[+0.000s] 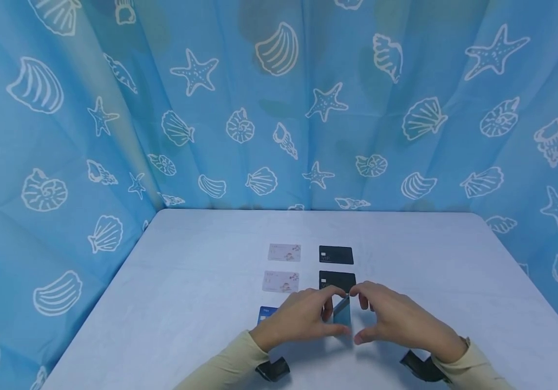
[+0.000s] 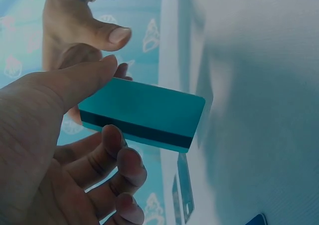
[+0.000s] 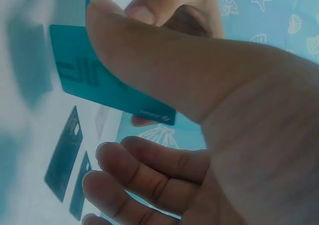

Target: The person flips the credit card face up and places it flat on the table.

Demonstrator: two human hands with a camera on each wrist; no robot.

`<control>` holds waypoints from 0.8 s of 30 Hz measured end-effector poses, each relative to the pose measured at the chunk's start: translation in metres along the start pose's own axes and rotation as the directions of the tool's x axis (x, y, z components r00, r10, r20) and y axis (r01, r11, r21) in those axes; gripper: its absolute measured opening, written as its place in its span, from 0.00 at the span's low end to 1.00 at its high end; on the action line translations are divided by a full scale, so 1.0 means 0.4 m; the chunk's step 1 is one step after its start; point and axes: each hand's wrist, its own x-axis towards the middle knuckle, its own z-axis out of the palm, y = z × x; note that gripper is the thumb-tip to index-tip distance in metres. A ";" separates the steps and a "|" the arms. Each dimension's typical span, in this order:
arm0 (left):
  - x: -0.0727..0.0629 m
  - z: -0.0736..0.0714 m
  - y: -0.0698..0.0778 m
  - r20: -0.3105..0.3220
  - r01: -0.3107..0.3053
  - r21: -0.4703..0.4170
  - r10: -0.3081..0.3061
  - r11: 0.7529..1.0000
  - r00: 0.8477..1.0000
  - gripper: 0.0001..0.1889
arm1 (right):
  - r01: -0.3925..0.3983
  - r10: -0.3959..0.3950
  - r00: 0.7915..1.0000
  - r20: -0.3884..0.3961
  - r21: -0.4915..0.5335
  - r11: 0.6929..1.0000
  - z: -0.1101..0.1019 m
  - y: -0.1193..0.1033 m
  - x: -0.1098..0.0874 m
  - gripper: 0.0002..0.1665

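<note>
A teal card stands on edge, tilted, between my two hands. My left hand holds it by its long edges, thumb on one side and a finger on the other. In the left wrist view the card shows a dark stripe; in the right wrist view its other face bears faint lettering. My right hand curves around the other side, thumb and fingers apart; contact there is unclear. A blue card lies partly hidden behind my left wrist.
Two pale patterned cards lie in a column on the white table. Two black cards lie in a column to their right, the nearer one partly covered by my hands. A blue shell-print curtain surrounds the table.
</note>
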 end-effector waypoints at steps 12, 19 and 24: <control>-0.004 -0.002 0.000 -0.036 -0.059 -0.037 0.058 0.998 0.998 0.33 | 0.018 -0.019 1.000 0.012 0.059 0.998 0.044 0.019 0.018 0.43; -0.005 0.001 0.001 -0.062 -0.072 -0.060 0.068 0.996 0.996 0.33 | 0.027 -0.026 0.999 -0.022 0.048 0.998 0.064 0.014 0.020 0.44; -0.005 0.001 0.002 -0.070 -0.087 -0.087 0.081 0.992 0.994 0.33 | -0.005 0.007 1.000 -0.029 0.063 0.998 0.070 0.005 0.023 0.48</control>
